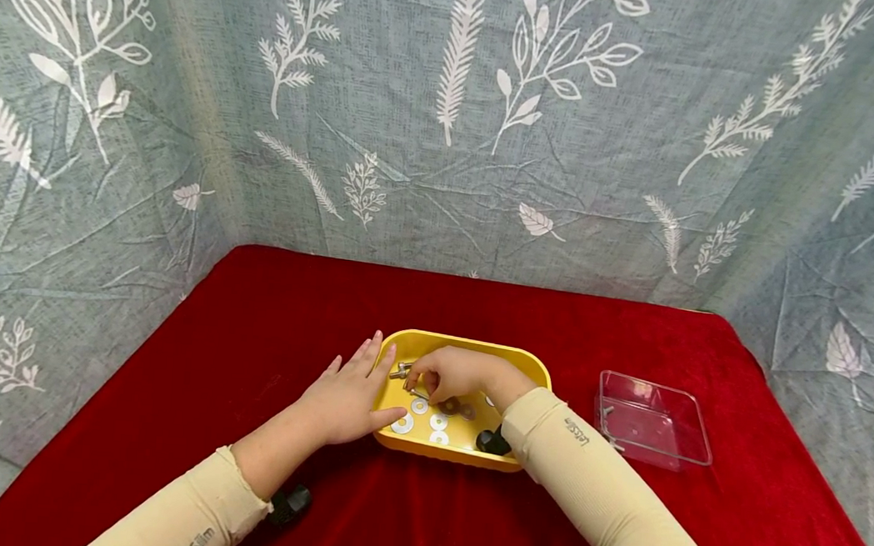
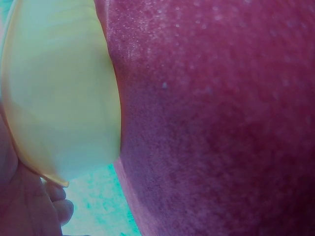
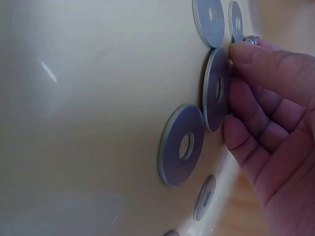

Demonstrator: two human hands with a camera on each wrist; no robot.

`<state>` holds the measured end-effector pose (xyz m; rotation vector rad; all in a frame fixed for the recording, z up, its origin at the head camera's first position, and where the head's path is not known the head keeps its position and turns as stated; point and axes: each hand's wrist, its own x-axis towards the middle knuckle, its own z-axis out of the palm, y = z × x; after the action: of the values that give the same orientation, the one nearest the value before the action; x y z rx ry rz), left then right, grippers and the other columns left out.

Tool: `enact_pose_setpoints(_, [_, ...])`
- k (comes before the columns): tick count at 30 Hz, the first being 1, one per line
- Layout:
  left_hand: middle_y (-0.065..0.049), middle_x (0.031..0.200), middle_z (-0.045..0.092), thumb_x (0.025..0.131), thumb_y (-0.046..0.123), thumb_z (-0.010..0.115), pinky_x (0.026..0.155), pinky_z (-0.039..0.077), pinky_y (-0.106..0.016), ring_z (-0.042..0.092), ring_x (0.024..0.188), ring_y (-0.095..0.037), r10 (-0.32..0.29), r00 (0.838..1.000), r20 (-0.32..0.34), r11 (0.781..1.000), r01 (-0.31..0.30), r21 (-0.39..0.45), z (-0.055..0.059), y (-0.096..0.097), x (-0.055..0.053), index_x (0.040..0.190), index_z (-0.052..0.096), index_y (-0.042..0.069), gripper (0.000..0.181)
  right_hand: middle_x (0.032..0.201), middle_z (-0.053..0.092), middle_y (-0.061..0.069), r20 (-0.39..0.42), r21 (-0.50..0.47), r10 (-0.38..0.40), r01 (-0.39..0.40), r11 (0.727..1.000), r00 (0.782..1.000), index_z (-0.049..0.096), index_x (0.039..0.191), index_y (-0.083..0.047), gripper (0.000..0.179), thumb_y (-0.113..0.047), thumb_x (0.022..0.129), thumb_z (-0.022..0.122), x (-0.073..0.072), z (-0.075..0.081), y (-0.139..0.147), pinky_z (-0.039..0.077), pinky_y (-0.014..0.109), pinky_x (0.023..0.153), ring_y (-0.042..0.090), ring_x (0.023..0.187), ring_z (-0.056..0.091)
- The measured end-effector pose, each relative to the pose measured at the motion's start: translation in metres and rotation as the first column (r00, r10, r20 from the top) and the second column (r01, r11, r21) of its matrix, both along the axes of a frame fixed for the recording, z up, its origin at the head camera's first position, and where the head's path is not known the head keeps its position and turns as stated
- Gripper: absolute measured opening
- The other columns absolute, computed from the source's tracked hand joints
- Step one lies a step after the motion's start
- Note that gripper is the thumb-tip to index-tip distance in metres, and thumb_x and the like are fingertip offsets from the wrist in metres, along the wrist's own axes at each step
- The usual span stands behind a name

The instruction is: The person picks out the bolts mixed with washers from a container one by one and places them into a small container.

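A yellow plastic tray [image 1: 463, 454] stands on the red cloth and holds several flat metal washers [image 1: 439, 422] and a few bolts [image 1: 399, 372]. My left hand [image 1: 350, 397] rests at the tray's left rim with straight, spread fingers, the thumb reaching over the edge. In the left wrist view the tray's outer wall [image 2: 64, 93] fills the left side. My right hand [image 1: 457, 374] reaches down into the tray, fingers curled. Seen from the right wrist, its thumb and fingers pinch a small metal bolt [image 3: 251, 40], mostly hidden behind the thumb, right beside the washers [image 3: 181, 147].
A clear plastic box [image 1: 656, 432] stands to the right of the tray, with a couple of bolts [image 1: 608, 412] at its left side. Red cloth [image 1: 315, 299] covers the table, and a patterned grey-blue curtain [image 1: 414, 155] hangs behind it. Black wrist cameras sit under both forearms.
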<state>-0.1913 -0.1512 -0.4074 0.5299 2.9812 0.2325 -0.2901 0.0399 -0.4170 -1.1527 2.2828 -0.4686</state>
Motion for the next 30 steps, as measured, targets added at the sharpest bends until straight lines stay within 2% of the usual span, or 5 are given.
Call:
enact_pose_setpoints(12, [-0.015, 0.152, -0.001, 0.086, 0.062, 0.045, 0.105, 0.018, -0.055, 0.01, 0.139, -0.027, 0.006, 1.0, 0.014, 1.0, -0.006, -0.008, 0.0, 0.002, -0.0009, 0.147, 0.011, 0.01, 0.087, 0.071, 0.058, -0.005, -0.004, 0.02, 0.007, -0.007, 1.0, 1.0, 0.062, 0.103, -0.019, 0.027, -0.008, 0.079, 0.07, -0.0009, 0.0021, 0.0016, 0.046, 0.02, 0.059, 0.007, 0.059, 0.052])
enact_pose_setpoints(22, [-0.016, 0.152, 0.0, 0.085, 0.061, 0.046, 0.105, 0.019, -0.055, 0.01, 0.139, -0.028, 0.011, 1.0, 0.011, 1.0, -0.011, 0.0, 0.0001, 0.0025, -0.0005, 0.147, 0.011, 0.01, 0.088, 0.069, 0.059, -0.005, -0.011, 0.01, -0.003, 0.003, 1.0, 1.0, 0.061, 0.101, -0.011, 0.024, -0.009, 0.079, 0.071, -0.0032, 0.0021, 0.0018, 0.046, 0.019, 0.058, 0.006, 0.057, 0.055])
enact_pose_setpoints(30, [-0.016, 0.152, 0.001, 0.085, 0.063, 0.045, 0.105, 0.019, -0.056, 0.01, 0.139, -0.028, 0.004, 1.0, 0.001, 1.0, -0.004, -0.004, 0.0003, 0.0021, -0.0005, 0.147, 0.011, 0.007, 0.09, 0.071, 0.062, -0.006, -0.005, -0.074, -0.039, 0.038, 0.997, 0.999, 0.062, 0.1, -0.008, 0.021, -0.004, 0.08, 0.065, -0.0039, 0.0101, 0.0024, 0.047, 0.02, 0.059, 0.006, 0.059, 0.056])
